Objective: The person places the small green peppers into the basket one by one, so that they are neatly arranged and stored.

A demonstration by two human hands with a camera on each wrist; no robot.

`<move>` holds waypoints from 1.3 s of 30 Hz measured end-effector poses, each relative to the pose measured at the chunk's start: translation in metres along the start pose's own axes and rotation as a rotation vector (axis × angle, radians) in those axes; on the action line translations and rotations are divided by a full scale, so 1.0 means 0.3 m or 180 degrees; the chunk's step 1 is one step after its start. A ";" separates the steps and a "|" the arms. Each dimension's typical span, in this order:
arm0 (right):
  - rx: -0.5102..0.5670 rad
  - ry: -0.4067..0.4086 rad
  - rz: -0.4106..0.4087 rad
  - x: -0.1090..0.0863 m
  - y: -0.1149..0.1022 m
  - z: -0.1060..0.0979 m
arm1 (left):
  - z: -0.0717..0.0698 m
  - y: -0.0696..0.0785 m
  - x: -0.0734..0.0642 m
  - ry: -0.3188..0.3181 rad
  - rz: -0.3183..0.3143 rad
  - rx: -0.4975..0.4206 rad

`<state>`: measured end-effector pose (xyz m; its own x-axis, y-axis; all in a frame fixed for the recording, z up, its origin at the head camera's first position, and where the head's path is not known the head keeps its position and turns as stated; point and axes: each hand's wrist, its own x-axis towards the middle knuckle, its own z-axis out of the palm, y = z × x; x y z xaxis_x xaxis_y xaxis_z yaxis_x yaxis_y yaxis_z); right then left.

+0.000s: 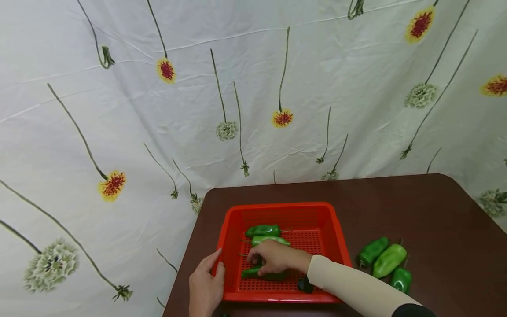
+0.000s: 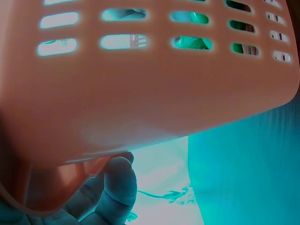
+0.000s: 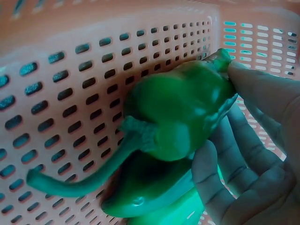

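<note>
A red perforated plastic basket sits on the brown table. My left hand grips its left rim, with the thumb at the edge; in the left wrist view the curled fingers meet the rim. Inside the basket, my right hand holds a green pepper between thumb and fingers, its curved stem pointing away from the hand. More green peppers lie beneath it, against the basket wall. In the head view, two green peppers lie farther back in the basket, and the right hand partly hides others.
Three green peppers lie together on the table, right of the basket. A small dark object sits under the right wrist. Behind the table hangs a pale cloth printed with flowers.
</note>
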<state>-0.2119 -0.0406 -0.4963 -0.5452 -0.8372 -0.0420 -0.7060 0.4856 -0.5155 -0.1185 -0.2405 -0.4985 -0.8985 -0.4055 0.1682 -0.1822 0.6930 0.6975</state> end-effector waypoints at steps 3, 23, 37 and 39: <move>-0.0006 0.0028 0.0007 0.000 -0.002 0.003 | 0.000 0.000 0.000 0.0012 0.0024 -0.0008; 0.0152 0.0127 0.0077 -0.008 -0.002 -0.011 | 0.005 -0.011 -0.002 0.0110 0.0070 -0.0013; 0.0398 0.0316 0.0022 -0.008 -0.011 -0.076 | 0.008 -0.010 -0.001 0.0142 0.0080 -0.0022; 0.0447 0.0377 0.0043 -0.014 -0.018 -0.098 | 0.008 -0.009 -0.001 0.0140 0.0073 -0.0025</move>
<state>-0.2190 -0.0324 -0.4681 -0.6096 -0.7913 0.0470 -0.6326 0.4498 -0.6305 -0.1187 -0.2409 -0.5022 -0.8840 -0.4154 0.2146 -0.1584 0.6978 0.6985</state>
